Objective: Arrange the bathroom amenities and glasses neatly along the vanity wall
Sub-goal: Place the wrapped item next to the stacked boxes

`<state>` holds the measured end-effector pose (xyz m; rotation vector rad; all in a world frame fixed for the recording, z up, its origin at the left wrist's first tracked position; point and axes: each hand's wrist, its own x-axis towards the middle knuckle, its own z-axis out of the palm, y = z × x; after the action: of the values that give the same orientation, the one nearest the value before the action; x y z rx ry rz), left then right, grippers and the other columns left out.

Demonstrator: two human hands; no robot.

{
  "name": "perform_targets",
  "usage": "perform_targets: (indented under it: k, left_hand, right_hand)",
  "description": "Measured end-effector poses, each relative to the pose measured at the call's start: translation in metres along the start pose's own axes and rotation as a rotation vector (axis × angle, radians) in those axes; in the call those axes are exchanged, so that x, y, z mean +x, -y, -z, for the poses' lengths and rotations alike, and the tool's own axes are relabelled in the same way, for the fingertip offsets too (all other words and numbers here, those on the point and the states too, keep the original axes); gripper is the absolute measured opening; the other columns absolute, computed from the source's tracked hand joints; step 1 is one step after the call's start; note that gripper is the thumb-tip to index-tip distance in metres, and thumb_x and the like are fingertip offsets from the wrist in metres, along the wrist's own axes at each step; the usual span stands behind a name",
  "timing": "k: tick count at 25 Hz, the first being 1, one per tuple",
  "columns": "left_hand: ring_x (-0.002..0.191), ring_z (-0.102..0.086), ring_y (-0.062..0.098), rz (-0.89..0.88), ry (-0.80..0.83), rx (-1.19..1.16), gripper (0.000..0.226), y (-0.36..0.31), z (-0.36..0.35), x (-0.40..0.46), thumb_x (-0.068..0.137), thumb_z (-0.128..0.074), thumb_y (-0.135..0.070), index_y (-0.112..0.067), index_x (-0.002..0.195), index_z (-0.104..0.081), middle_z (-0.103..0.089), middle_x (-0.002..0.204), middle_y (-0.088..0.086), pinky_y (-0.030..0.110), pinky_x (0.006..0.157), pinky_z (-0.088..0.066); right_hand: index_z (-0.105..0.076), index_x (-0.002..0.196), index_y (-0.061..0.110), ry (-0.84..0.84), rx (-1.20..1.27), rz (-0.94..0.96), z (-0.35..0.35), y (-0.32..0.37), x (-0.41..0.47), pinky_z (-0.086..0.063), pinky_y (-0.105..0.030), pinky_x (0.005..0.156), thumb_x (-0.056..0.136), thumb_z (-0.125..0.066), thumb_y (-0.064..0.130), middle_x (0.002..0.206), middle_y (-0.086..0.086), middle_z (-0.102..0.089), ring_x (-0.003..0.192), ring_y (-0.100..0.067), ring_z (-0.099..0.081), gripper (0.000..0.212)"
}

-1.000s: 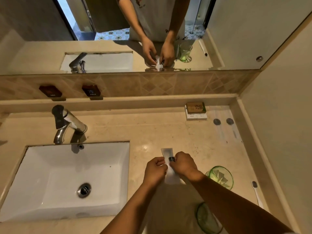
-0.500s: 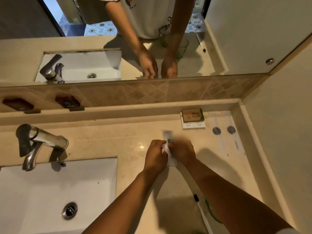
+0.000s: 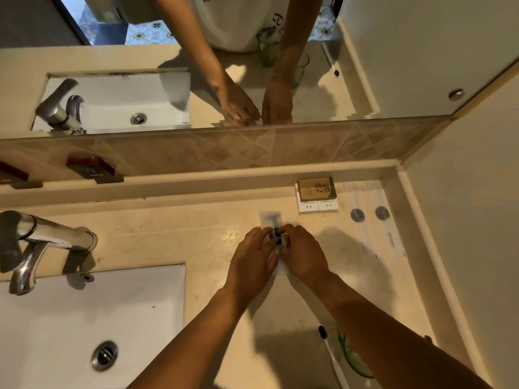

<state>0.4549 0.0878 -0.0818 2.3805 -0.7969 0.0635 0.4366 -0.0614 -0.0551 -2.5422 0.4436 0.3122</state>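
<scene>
Both hands meet at the centre of the frame over a clear plastic sachet (image 3: 270,220) lying flat on the beige vanity counter (image 3: 168,234). The left hand (image 3: 254,259) has fingers curled onto the packet's left edge, the right hand (image 3: 302,255) pinches its dark middle — thumbs nearly touching. Upper right, a soap box (image 3: 316,188) sits on white boxes by the wall ledge. Lower right, a toothbrush (image 3: 331,357) lies beside a green glass (image 3: 354,360), half hidden by the forearm.

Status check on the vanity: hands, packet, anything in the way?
Left hand and right hand both pinching the white packet. Packet flat on countertop. Boxes ahead, apart.
</scene>
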Motion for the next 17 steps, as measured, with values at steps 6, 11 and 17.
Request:
perform_targets:
  k: [6, 11, 17]
  left_hand:
    - [0.123, -0.061, 0.029, 0.042, 0.121, 0.071, 0.041, 0.017, -0.008, -0.004, 0.089, -0.067, -0.022, -0.011, 0.129, -0.066, -0.066, 0.131, 0.009, 0.044, 0.101, -0.052]
    - [0.129, -0.060, 0.029, 0.094, 0.157, 0.124, 0.042, 0.019, -0.011, 0.000, 0.093, -0.067, -0.025, -0.013, 0.132, -0.066, -0.063, 0.139, 0.008, 0.049, 0.105, -0.050]
    - [0.127, -0.059, 0.034, 0.078, 0.188, 0.096, 0.042, 0.026, -0.020, 0.033, 0.095, -0.060, -0.025, -0.013, 0.136, -0.062, -0.062, 0.140, 0.010, 0.050, 0.103, -0.050]
  right_hand:
    - [-0.057, 0.128, 0.024, -0.002, 0.036, 0.019, -0.007, 0.003, -0.005, -0.053, -0.031, 0.096, 0.099, -0.057, 0.028, 0.121, -0.001, -0.065, 0.107, -0.020, -0.065, 0.030]
    - [-0.058, 0.132, 0.025, -0.016, 0.004, 0.034, -0.007, 0.001, 0.002, -0.052, -0.030, 0.097, 0.100, -0.056, 0.026, 0.123, -0.001, -0.065, 0.109, -0.020, -0.064, 0.032]
    - [-0.057, 0.135, 0.025, -0.071, -0.008, 0.007, 0.003, -0.001, 0.026, -0.050, -0.032, 0.101, 0.100, -0.055, 0.024, 0.126, -0.002, -0.066, 0.113, -0.021, -0.063, 0.035]
